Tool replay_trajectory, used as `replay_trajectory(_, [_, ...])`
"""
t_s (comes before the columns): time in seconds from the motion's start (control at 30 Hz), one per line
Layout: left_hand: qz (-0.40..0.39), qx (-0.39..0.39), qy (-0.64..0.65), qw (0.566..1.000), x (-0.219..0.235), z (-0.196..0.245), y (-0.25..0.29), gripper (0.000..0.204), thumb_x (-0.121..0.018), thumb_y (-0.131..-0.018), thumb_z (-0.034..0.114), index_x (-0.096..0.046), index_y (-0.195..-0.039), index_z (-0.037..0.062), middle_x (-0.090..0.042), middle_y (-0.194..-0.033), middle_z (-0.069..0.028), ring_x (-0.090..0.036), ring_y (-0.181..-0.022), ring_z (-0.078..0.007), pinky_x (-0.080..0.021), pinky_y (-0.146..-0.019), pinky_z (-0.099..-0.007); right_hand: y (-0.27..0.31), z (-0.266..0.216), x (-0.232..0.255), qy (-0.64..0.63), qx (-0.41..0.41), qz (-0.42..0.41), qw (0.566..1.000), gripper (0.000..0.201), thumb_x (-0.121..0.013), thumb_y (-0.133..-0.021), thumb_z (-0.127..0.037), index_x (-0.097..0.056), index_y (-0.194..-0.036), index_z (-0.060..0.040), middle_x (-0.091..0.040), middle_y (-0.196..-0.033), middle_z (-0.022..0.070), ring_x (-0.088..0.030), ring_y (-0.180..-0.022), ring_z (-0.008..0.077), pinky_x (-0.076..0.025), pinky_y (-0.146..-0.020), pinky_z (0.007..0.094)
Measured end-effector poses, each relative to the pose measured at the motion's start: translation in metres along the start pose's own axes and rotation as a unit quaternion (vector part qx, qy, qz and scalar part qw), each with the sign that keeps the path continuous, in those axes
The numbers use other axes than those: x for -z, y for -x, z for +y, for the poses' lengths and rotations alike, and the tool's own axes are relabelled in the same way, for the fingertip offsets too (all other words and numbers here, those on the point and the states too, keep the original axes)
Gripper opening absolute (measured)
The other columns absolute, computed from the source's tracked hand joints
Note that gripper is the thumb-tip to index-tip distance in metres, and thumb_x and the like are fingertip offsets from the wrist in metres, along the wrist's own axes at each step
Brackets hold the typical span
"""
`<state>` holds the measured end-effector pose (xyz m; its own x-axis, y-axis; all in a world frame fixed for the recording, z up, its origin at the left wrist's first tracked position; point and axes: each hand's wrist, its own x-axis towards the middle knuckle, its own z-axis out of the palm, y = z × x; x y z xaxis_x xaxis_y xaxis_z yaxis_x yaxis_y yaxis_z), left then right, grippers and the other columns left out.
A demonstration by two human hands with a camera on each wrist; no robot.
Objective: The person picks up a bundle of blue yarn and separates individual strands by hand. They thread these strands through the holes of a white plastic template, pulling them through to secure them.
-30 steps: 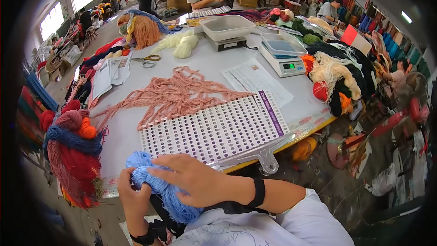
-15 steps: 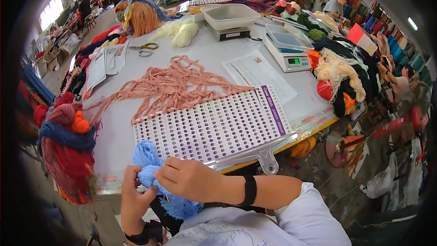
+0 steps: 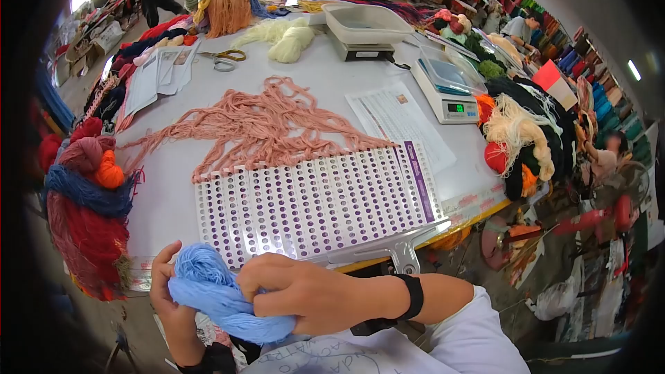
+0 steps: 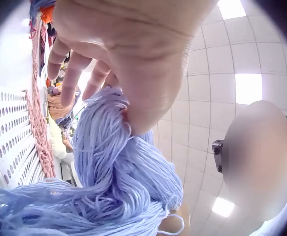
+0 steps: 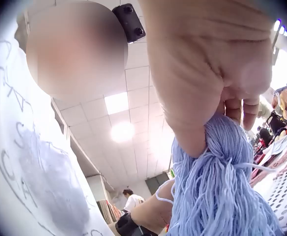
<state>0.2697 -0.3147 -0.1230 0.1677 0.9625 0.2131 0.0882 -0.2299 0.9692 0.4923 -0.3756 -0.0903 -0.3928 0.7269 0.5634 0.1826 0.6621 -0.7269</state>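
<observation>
Clutching the light-blue yarn skein just below the perforated board, my left hand and right hand squeeze its soft, light, floppy bulk, best held mid-bundle.

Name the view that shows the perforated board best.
Head view: the perforated board lies whole on the table, pink yarn along its far edge. Left wrist shows only a strip at the left edge; right wrist, a corner at lower right.

Two scales, one perforated board, one pair of scissors, one light-blue yarn skein.
</observation>
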Motion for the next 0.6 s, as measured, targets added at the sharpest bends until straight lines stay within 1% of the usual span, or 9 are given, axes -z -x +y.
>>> replay_trajectory(0.17, [0.026, 0.098, 0.251, 0.963, -0.004, 0.015, 0.010, 0.023, -0.061, -0.083, 0.014, -0.040, -0.077, 0.0056, -0.057, -0.107, -0.0191, -0.061, -0.083, -0.0190, -0.050, -0.073, -0.0302, -0.006, 0.008, 0.006, -0.268, -0.031, -0.034, 0.962, 0.017, -0.068, -0.071, -0.002, -0.053, -0.081, -0.0033, -0.053, -0.091, 0.0055, -0.053, -0.093, 0.0206, -0.042, -0.080, 0.0314])
replay_trajectory(0.27, [-0.181, 0.087, 0.353, 0.914, 0.017, -0.006, 0.019, 0.046, -0.050, -0.088, 0.041, -0.048, -0.105, -0.0020, -0.052, -0.119, -0.0238, -0.059, -0.094, -0.0243, -0.049, -0.082, -0.0351, -0.002, 0.021, 0.003, -0.412, -0.119, -0.091, 0.899, 0.017, -0.066, -0.074, -0.002, -0.052, -0.084, -0.0030, -0.053, -0.086, 0.0022, -0.052, -0.085, 0.0122, -0.042, -0.075, 0.0289])
replay_trajectory(0.3, [-0.105, 0.127, 0.344, 0.924, 0.001, 0.013, 0.017, 0.044, -0.051, -0.088, 0.038, -0.048, -0.106, -0.0026, -0.053, -0.116, -0.0221, -0.059, -0.091, -0.0232, -0.049, -0.082, -0.0341, -0.002, 0.026, 0.001, -0.492, -0.183, -0.119, 0.843, 0.018, -0.065, -0.074, -0.001, -0.052, -0.086, -0.0029, -0.053, -0.084, 0.0005, -0.050, -0.080, 0.0080, -0.041, -0.072, 0.0270])
replay_trajectory(0.37, [0.049, 0.204, 0.318, 0.925, -0.039, 0.064, 0.012, 0.040, -0.054, -0.088, 0.032, -0.049, -0.106, -0.0037, -0.055, -0.108, -0.0185, -0.060, -0.085, -0.0209, -0.050, -0.080, -0.0323, -0.012, 0.030, -0.003, -0.450, -0.150, -0.067, 0.878, 0.021, -0.067, -0.074, -0.003, -0.051, -0.088, -0.0035, -0.050, -0.080, -0.0017, -0.045, -0.076, 0.0054, -0.038, -0.066, 0.0228])
replay_trajectory(0.43, [0.202, 0.276, 0.284, 0.896, -0.060, 0.093, 0.011, 0.037, -0.057, -0.088, 0.026, -0.050, -0.107, -0.0047, -0.057, -0.101, -0.0150, -0.061, -0.080, -0.0187, -0.050, -0.078, -0.0304, -0.029, 0.029, -0.003, -0.573, -0.231, 0.052, 0.785, 0.020, -0.067, -0.075, -0.008, -0.051, -0.086, -0.0037, -0.048, -0.080, -0.0027, -0.042, -0.074, 0.0051, -0.037, -0.064, 0.0237])
replay_trajectory(0.5, [0.115, 0.207, 0.290, 0.927, -0.025, 0.043, 0.001, 0.037, -0.058, -0.087, 0.025, -0.048, -0.109, -0.0041, -0.057, -0.104, -0.0149, -0.060, -0.087, -0.0201, -0.049, -0.081, -0.0313, -0.046, 0.032, -0.001, -0.461, -0.194, 0.033, 0.865, 0.023, -0.067, -0.071, -0.008, -0.051, -0.086, -0.0030, -0.053, -0.081, 0.0029, -0.051, -0.073, 0.0121, -0.041, -0.066, 0.0282])
replay_trajectory(0.53, [0.025, 0.141, 0.290, 0.946, 0.002, 0.008, -0.005, 0.038, -0.058, -0.086, 0.024, -0.047, -0.110, -0.0035, -0.057, -0.106, -0.0147, -0.058, -0.095, -0.0216, -0.048, -0.084, -0.0321, -0.056, 0.021, 0.000, -0.243, -0.104, 0.014, 0.964, 0.023, -0.065, -0.068, -0.007, -0.051, -0.086, -0.0026, -0.055, -0.080, 0.0075, -0.054, -0.074, 0.0194, -0.043, -0.067, 0.0313])
replay_trajectory(0.57, [-0.065, 0.073, 0.285, 0.953, 0.018, -0.009, -0.009, 0.039, -0.058, -0.085, 0.023, -0.045, -0.111, -0.0029, -0.056, -0.108, -0.0146, -0.056, -0.103, -0.0230, -0.047, -0.088, -0.0330, -0.066, 0.011, 0.000, -0.008, -0.007, -0.006, 1.000, 0.025, -0.064, -0.065, -0.006, -0.051, -0.086, -0.0022, -0.057, -0.078, 0.0122, -0.057, -0.074, 0.0266, -0.044, -0.068, 0.0344])
replay_trajectory(0.6, [-0.065, 0.072, 0.285, 0.954, 0.025, -0.009, -0.012, 0.039, -0.058, -0.085, 0.023, -0.045, -0.111, -0.0029, -0.056, -0.108, -0.0146, -0.056, -0.103, -0.0230, -0.047, -0.088, -0.0330, -0.073, 0.004, -0.002, -0.008, -0.006, -0.006, 1.000, 0.025, -0.064, -0.065, -0.006, -0.051, -0.086, -0.0022, -0.057, -0.078, 0.0122, -0.057, -0.074, 0.0266, -0.044, -0.068, 0.0344])
